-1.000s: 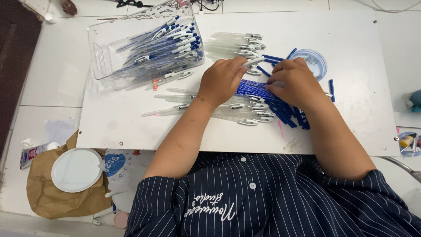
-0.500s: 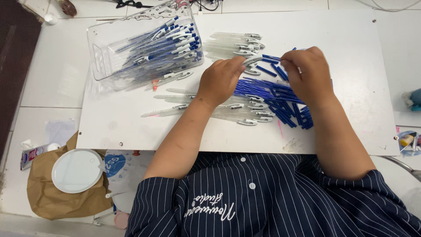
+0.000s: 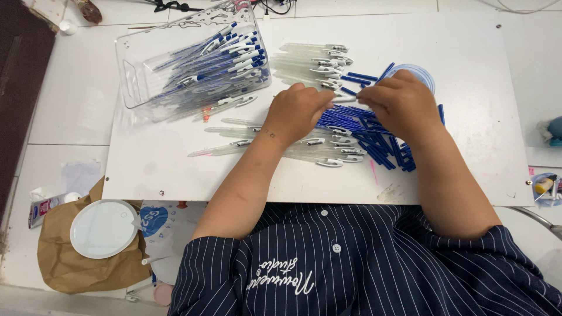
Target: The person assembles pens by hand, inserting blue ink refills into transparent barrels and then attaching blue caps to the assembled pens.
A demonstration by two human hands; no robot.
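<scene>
My left hand and my right hand meet over a white board, both pinching one clear pen barrel held level between them. Under the hands lies a heap of blue refills. Clear empty pen barrels lie in a row behind the hands, and more barrels lie in front of them. A clear plastic bin at the back left holds several assembled blue and white pens.
A round white lid rests on a brown paper bag at the lower left. A clear round lid lies behind my right hand. Small bottles sit at the right edge. Cables run along the back.
My right hand has lifted off the refill heap and moved left to meet my left hand. Both now grip a pen barrel between them.
</scene>
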